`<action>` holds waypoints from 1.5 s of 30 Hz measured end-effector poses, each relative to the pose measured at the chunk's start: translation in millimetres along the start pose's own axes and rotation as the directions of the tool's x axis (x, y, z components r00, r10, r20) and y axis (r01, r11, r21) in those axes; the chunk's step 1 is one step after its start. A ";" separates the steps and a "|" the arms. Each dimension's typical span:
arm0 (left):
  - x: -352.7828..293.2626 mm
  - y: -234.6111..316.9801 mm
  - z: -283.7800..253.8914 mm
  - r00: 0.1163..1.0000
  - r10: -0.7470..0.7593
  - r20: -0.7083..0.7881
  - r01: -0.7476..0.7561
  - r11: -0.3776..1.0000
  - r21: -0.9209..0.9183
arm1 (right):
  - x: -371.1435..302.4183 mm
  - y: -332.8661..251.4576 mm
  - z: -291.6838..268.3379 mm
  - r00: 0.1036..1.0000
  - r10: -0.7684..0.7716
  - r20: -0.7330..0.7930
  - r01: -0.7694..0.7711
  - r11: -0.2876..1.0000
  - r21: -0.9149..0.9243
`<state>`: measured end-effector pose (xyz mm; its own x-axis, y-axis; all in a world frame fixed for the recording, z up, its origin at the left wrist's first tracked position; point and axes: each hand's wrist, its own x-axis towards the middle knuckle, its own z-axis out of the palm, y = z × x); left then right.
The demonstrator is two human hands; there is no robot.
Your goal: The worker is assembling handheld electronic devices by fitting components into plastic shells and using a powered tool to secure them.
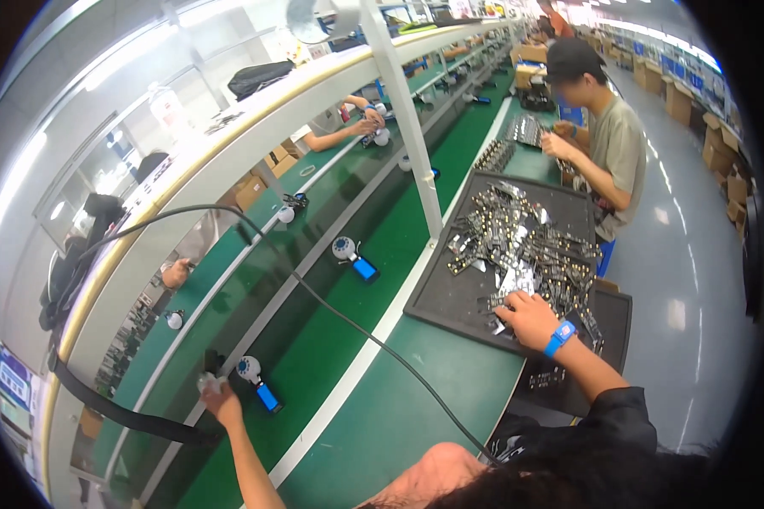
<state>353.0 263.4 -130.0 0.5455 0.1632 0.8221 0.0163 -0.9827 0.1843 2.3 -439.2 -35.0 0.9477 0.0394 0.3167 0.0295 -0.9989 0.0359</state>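
My right hand (530, 321), with a blue band (560, 338) at its wrist, reaches into a pile of small metallic electronic parts (518, 237) heaped in a black tray (437, 288). Its fingers curl down onto the pile's near edge; what lies between the fingertips is hidden. Over the green conveyor belt, my left hand (218, 399) is closed around a small whitish, partly clear thing (205, 382) too blurred to name. Just right of that hand lies a white round-headed device with a blue-screened base (267, 397).
Another similar device (354, 259) lies farther along the belt (314, 331). A black cable (356, 322) crosses in front of me, and a white post (407, 127) rises beyond it. A co-worker (607, 144) handles parts at the right; other people's hands (369, 125) work across the belt.
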 end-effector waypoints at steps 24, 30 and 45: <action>-118.2 290.7 -213.0 0.611 0.354 0.708 0.365 0.667 -0.649 | 38.5 -211.0 73.7 0.956 -0.086 0.280 -0.289 -0.130 0.948; -103.0 290.2 -201.7 0.540 0.403 0.739 0.448 0.606 -0.658 | 41.6 -208.3 76.6 0.964 -0.120 0.238 -0.249 -0.089 0.964; -110.4 254.1 -178.8 0.608 0.707 0.360 0.154 0.341 -0.928 | 41.8 -216.7 74.7 0.976 -0.132 0.172 -0.175 -0.009 0.985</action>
<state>147.1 11.2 -77.6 0.6454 -0.6271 0.4362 -0.6879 -0.2288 0.6888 59.2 -223.0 -100.4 0.9759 0.1664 0.1414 0.1472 -0.0225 -0.9889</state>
